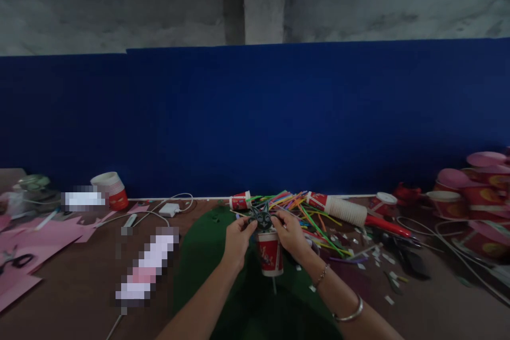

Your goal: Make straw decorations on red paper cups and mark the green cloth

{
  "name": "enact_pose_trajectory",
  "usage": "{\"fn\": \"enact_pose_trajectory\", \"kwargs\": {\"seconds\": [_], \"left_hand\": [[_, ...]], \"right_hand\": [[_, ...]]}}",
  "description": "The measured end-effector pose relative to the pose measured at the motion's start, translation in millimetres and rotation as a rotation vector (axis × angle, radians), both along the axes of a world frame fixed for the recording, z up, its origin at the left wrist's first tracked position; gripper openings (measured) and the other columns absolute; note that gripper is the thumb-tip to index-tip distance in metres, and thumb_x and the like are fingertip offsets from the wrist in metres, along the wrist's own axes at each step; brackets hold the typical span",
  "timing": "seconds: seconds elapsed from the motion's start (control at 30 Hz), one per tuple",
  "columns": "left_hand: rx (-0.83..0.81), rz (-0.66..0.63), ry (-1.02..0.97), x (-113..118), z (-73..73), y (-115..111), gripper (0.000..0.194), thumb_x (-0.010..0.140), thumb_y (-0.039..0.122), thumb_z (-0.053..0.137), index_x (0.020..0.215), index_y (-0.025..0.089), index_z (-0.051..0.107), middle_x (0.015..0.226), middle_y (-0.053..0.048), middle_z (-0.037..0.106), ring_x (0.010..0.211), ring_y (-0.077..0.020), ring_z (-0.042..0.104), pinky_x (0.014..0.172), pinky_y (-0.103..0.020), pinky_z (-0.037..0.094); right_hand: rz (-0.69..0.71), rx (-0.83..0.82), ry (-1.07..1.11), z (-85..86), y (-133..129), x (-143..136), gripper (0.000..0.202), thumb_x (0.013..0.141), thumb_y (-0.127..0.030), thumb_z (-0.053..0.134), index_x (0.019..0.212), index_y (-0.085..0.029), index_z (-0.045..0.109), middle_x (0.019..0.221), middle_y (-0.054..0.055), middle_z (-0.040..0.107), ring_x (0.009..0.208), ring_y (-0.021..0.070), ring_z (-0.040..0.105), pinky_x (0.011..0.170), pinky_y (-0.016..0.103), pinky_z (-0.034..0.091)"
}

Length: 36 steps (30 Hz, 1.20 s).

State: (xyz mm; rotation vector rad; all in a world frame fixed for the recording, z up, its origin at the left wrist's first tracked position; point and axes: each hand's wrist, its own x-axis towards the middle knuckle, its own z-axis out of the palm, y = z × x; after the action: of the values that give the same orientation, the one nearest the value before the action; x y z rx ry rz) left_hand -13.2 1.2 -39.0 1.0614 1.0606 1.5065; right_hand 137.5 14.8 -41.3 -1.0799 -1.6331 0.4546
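Observation:
My left hand (238,234) pinches the left side of a small dark green cutout (263,219) with pointed tips and pale markings. On its other side, the fingers of my right hand (290,231) are closed on the edge. The cutout is at the rim of a red paper cup (270,256), which has a white rim and a printed pattern. Below the cup a pale thin stick (274,285) shows. Whether the cutout is fixed to the cup I cannot tell.
Colourful pipe cleaners (285,201) lie behind my hands, beside a stack of paper cups (345,209). A red glue gun (388,226), paper scraps and cables are on the right. Pink paper (56,236) and scissors (18,260) lie left. Green sheet (199,276) lies underneath.

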Motion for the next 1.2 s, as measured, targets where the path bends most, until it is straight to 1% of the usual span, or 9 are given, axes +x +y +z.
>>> {"fn": "enact_pose_trajectory", "kwargs": {"seconds": [0.17,0.33,0.43,0.57,0.63,0.77,0.83,1.03,1.2], "left_hand": [[-0.031,0.043,0.003,-1,4.7,-1,0.027,0.055,0.030,0.077,0.077,0.014,0.074,0.071,-0.004,0.073,0.067,-0.0178,0.063,0.067,-0.026,0.046],[-0.026,0.059,-0.010,-3,7.4,-1,0.028,0.055,0.027,0.077,0.080,0.015,0.076,0.074,-0.005,0.074,0.072,-0.0186,0.064,0.072,-0.027,0.046],[-0.028,0.056,-0.027,-3,7.2,0,0.029,0.057,0.026,0.076,0.083,0.015,0.076,0.078,-0.005,0.074,0.076,-0.0188,0.064,0.074,-0.028,0.047],[-0.014,0.063,-0.029,-2,5.8,0,0.047,0.058,0.023,0.076,0.103,0.018,0.070,0.076,-0.001,0.072,0.071,-0.0142,0.062,0.073,-0.026,0.046],[-0.012,0.033,-0.020,-2,5.5,0,0.050,0.057,0.022,0.076,0.106,0.017,0.068,0.075,-0.001,0.071,0.070,-0.0146,0.061,0.072,-0.026,0.046],[-0.004,0.000,0.092,-1,6.6,-2,0.024,0.061,0.030,0.073,0.078,0.014,0.074,0.072,-0.004,0.071,0.070,-0.0172,0.061,0.069,-0.027,0.045],[0.015,0.016,0.167,-2,7.2,-2,0.020,0.064,0.033,0.070,0.070,0.015,0.072,0.067,-0.003,0.070,0.066,-0.0167,0.059,0.066,-0.026,0.044],[0.100,0.021,0.254,-3,6.9,-2,0.019,0.065,0.035,0.068,0.065,0.016,0.069,0.063,-0.001,0.068,0.063,-0.0170,0.059,0.063,-0.026,0.045],[0.053,0.035,0.264,-2,6.7,-2,0.023,0.065,0.036,0.069,0.075,0.016,0.074,0.074,-0.004,0.073,0.073,-0.0214,0.063,0.071,-0.030,0.047]], "right_hand": [[0.036,-0.043,0.073,-1.4,2,1,0.026,0.082,-0.033,0.049,0.066,-0.017,0.061,0.064,0.002,0.059,0.062,0.0164,0.052,0.061,0.026,0.041],[0.097,-0.041,0.143,-1.7,3,2,0.023,0.081,-0.031,0.051,0.085,-0.018,0.070,0.086,0.006,0.069,0.082,0.0213,0.061,0.077,0.032,0.046],[0.100,-0.042,0.144,-3.5,4,2,0.025,0.082,-0.031,0.052,0.089,-0.019,0.072,0.090,0.007,0.070,0.087,0.0229,0.062,0.081,0.035,0.047],[0.074,-0.054,0.186,-7.8,7,1,0.027,0.079,-0.030,0.055,0.097,-0.018,0.072,0.097,0.008,0.071,0.095,0.0247,0.062,0.089,0.039,0.046],[0.064,-0.063,0.218,-8.4,7,1,0.028,0.078,-0.029,0.056,0.099,-0.018,0.071,0.100,0.008,0.070,0.098,0.0249,0.062,0.091,0.040,0.045],[0.070,-0.076,0.215,-5.0,6,0,0.025,0.077,-0.029,0.056,0.093,-0.018,0.072,0.095,0.008,0.071,0.091,0.0241,0.064,0.084,0.038,0.049],[0.072,-0.082,0.199,-2.1,4,1,0.022,0.076,-0.029,0.056,0.088,-0.017,0.071,0.090,0.008,0.071,0.086,0.0234,0.064,0.080,0.035,0.049],[0.092,-0.079,0.133,2.8,0,2,0.018,0.077,-0.029,0.054,0.076,-0.016,0.067,0.070,0.004,0.067,0.067,0.0187,0.060,0.065,0.029,0.047],[0.085,-0.156,0.254,1.4,2,1,0.020,0.073,-0.032,0.058,0.078,-0.016,0.070,0.075,0.006,0.070,0.071,0.0207,0.062,0.067,0.031,0.048]]}}
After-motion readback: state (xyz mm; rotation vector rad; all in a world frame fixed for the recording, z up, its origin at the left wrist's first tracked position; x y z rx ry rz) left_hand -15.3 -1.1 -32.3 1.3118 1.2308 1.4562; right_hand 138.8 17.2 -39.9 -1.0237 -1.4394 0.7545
